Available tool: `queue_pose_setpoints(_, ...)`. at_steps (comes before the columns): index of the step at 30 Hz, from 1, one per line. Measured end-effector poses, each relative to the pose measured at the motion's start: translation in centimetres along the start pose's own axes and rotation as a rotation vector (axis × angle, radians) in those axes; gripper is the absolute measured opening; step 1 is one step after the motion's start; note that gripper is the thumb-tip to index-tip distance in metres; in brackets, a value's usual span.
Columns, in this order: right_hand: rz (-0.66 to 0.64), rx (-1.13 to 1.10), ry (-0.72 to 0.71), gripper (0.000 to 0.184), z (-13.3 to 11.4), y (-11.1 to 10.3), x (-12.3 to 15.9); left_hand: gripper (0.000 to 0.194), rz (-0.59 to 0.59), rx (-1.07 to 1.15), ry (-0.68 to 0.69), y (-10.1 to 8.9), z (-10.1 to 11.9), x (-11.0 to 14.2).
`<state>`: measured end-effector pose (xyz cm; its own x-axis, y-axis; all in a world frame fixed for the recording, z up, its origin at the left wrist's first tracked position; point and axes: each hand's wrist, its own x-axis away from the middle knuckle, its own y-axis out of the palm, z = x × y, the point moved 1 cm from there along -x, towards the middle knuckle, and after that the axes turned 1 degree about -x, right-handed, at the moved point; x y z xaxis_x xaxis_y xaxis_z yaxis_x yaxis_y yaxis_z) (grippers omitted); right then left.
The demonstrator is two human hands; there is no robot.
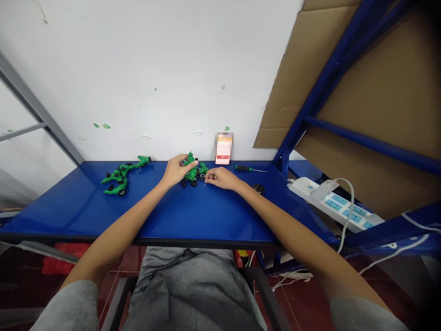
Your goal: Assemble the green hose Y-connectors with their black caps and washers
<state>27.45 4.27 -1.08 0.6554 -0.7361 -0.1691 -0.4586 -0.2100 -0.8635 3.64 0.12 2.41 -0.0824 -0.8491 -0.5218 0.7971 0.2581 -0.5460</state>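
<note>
Near the back middle of the table, my left hand is closed around a green plastic hose splitter with black rings and levers. Part of the splitter is hidden behind my fingers and thumb. Just to its right, my right hand is closed in a pinch, fingertips close to the splitter's right side. A tiny shiny bit shows below those fingertips; it is too small to name. More green hose splitters with black parts lie at the left of the table, apart from my hands.
A screwdriver with a green and black handle lies at the back right. A phone with a lit screen leans on the wall. A small dark object is beside my right forearm. A white power strip is beyond the table's right side.
</note>
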Motion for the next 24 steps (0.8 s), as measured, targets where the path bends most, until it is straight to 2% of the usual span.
queue_pose_setpoints(4, 0.104, 0.091, 0.050, 0.007, -1.2, 1.0, -0.3, 0.045, -0.005, 0.091, -0.021, 0.4, 0.1, 0.2)
queue_pose_setpoints(8, 0.135, 0.061, 0.041, 0.009, -1.5, 0.1, 0.2, 0.046, 0.000, 0.231, -0.048, 0.3, 0.6, 0.3)
queue_pose_setpoints(11, 0.203, -0.120, -0.027, 0.018, -1.3, -1.2, 0.7, 0.050, 0.017, 0.374, -0.137, 0.2, 0.8, 0.5)
queue_pose_setpoints(15, 0.273, -0.323, -0.168, 0.056, -1.9, -1.6, 1.1, 0.058, -0.026, 0.558, -0.251, 0.8, 0.9, 0.7)
queue_pose_setpoints(17, 0.259, -0.425, -0.158, 0.068, -2.5, -1.0, 1.0, 0.056, -0.041, 0.588, -0.240, 1.2, 1.0, 0.9)
queue_pose_setpoints(19, 0.262, -0.583, -0.085, 0.078, -2.9, -0.1, 0.8, 0.051, -0.045, 0.597, -0.217, 1.5, 1.0, 1.1)
queue_pose_setpoints(21, 0.251, -0.765, -0.030, 0.077, -3.2, 0.7, 0.6, 0.046, -0.017, 0.605, -0.198, 1.8, 1.0, 1.2)
queue_pose_setpoints(24, 0.135, -0.990, 0.003, 0.064, -3.6, 1.4, 0.4, 0.041, 0.025, 0.572, -0.153, 2.3, 0.7, 1.4)
